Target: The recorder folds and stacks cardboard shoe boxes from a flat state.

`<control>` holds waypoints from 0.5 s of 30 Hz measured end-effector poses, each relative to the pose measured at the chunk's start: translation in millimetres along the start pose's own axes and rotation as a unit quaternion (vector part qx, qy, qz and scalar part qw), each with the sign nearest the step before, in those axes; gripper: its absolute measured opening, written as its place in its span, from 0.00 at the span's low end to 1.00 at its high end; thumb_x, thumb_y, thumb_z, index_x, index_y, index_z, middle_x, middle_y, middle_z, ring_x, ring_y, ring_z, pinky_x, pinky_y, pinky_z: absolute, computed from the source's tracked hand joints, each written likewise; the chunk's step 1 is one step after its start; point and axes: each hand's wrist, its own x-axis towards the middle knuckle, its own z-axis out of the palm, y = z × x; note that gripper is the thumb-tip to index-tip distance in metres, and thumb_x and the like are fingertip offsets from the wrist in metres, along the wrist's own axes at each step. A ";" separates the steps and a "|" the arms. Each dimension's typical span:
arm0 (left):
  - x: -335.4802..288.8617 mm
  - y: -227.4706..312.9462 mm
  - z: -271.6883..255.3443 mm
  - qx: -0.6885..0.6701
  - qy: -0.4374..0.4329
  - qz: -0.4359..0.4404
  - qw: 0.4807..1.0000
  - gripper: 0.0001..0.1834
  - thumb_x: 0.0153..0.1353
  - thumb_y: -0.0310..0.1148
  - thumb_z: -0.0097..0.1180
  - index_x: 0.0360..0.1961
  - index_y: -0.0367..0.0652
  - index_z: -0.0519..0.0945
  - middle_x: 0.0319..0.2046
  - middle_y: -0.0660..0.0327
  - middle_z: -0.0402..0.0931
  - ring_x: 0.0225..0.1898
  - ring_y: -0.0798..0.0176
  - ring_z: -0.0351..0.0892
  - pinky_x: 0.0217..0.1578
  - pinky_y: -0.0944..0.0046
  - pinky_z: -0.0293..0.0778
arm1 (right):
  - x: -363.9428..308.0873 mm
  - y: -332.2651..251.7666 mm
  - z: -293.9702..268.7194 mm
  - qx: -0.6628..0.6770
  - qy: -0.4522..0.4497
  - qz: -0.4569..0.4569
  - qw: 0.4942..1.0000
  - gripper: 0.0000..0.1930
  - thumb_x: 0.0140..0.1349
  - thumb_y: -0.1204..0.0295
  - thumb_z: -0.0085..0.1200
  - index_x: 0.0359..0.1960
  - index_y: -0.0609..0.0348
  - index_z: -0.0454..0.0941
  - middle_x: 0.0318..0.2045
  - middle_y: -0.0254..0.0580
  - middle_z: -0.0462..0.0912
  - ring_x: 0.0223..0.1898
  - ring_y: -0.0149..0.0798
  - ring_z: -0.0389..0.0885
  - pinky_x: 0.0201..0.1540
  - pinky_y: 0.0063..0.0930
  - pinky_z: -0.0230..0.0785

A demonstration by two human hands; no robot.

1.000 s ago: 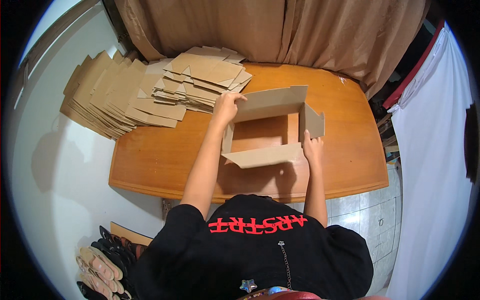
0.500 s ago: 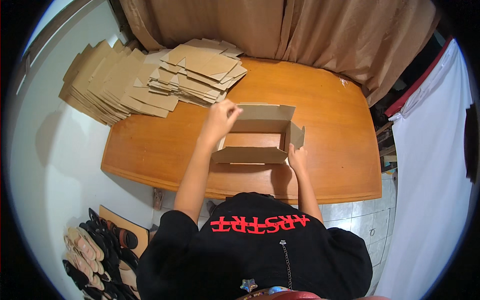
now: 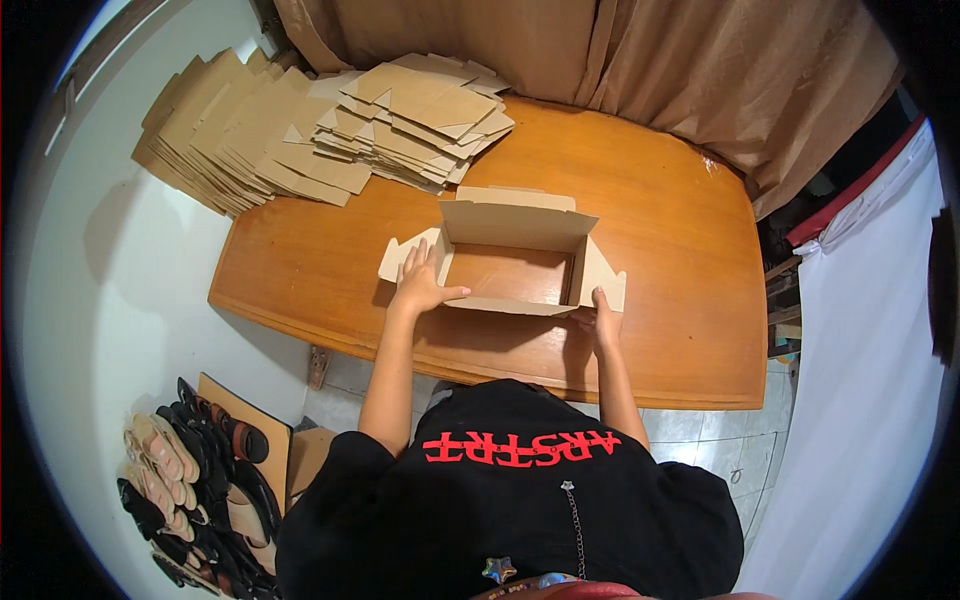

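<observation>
Your left hand (image 3: 424, 287), which was lifted and curled above the left end of the cardboard box (image 3: 518, 225) half a second ago, has come down and lies spread over the left flap (image 3: 392, 262), its thumb reaching along the near side. Your right hand (image 3: 603, 320) is again at the near right corner, pinching the right flap (image 3: 603, 275) with the thumb on top. Both end flaps now lean outward, and the far wall stands up. The box sits between the middle of the table (image 3: 690, 310) and its front edge, with wood showing through the bottom. So it looks opened out but not closed underneath, while the flat cardboard pile (image 3: 425, 105) lies at the far left corner.
</observation>
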 end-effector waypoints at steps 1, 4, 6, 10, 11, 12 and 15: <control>1.5 -7.3 3.5 0.001 -0.001 -0.001 1.000 0.59 0.33 0.59 0.66 0.63 0.36 0.54 0.66 0.48 0.40 0.67 0.46 0.37 0.64 0.48 0.41 | -4.8 -2.4 2.6 0.054 0.001 0.046 0.997 0.30 0.58 0.53 0.49 0.55 0.62 0.63 0.48 0.47 0.73 0.35 0.43 0.79 0.31 0.31 0.74; 7.2 -17.4 13.2 -0.041 -0.029 0.013 0.999 0.72 0.24 0.64 0.67 0.66 0.40 0.41 0.68 0.51 0.31 0.69 0.50 0.28 0.64 0.46 0.35 | 7.6 8.1 -3.0 0.082 0.079 0.018 0.993 0.30 0.54 0.59 0.57 0.54 0.62 0.63 0.45 0.50 0.72 0.35 0.47 0.77 0.41 0.38 0.70; 6.6 -19.6 18.4 -0.043 -0.022 0.020 0.999 0.73 0.24 0.63 0.68 0.66 0.41 0.40 0.68 0.51 0.32 0.69 0.50 0.29 0.64 0.46 0.35 | 9.1 11.7 2.3 0.071 0.133 0.001 0.989 0.30 0.52 0.62 0.60 0.54 0.62 0.63 0.46 0.52 0.70 0.39 0.49 0.76 0.46 0.42 0.67; -0.3 -27.0 24.3 -0.041 0.016 0.035 0.998 0.74 0.22 0.61 0.70 0.67 0.42 0.38 0.68 0.54 0.33 0.68 0.48 0.31 0.63 0.44 0.39 | -20.9 -17.8 26.0 -0.231 0.332 -0.284 0.869 0.29 0.47 0.73 0.60 0.52 0.67 0.63 0.53 0.61 0.62 0.54 0.54 0.64 0.54 0.44 0.58; 0.3 -26.5 22.7 -0.038 0.034 0.049 0.997 0.74 0.22 0.61 0.70 0.67 0.42 0.39 0.68 0.54 0.34 0.68 0.47 0.31 0.63 0.43 0.40 | -28.4 -30.7 29.5 -0.312 0.289 -0.343 0.837 0.30 0.46 0.75 0.58 0.53 0.68 0.62 0.55 0.63 0.58 0.58 0.57 0.58 0.59 0.45 0.53; 0.1 -25.0 22.4 -0.037 0.034 0.055 0.997 0.74 0.22 0.61 0.70 0.67 0.42 0.39 0.68 0.54 0.34 0.68 0.47 0.31 0.63 0.43 0.40 | -23.7 -31.5 29.5 -0.310 0.295 -0.343 0.836 0.30 0.46 0.75 0.58 0.53 0.68 0.62 0.55 0.63 0.58 0.58 0.57 0.58 0.59 0.45 0.53; -1.3 -22.4 23.0 -0.029 0.018 0.057 0.998 0.74 0.21 0.61 0.71 0.67 0.42 0.39 0.68 0.55 0.34 0.68 0.47 0.33 0.62 0.42 0.39 | -11.9 -32.8 34.2 -0.388 0.086 -0.404 0.824 0.30 0.47 0.79 0.54 0.54 0.69 0.59 0.55 0.65 0.58 0.57 0.62 0.57 0.60 0.45 0.51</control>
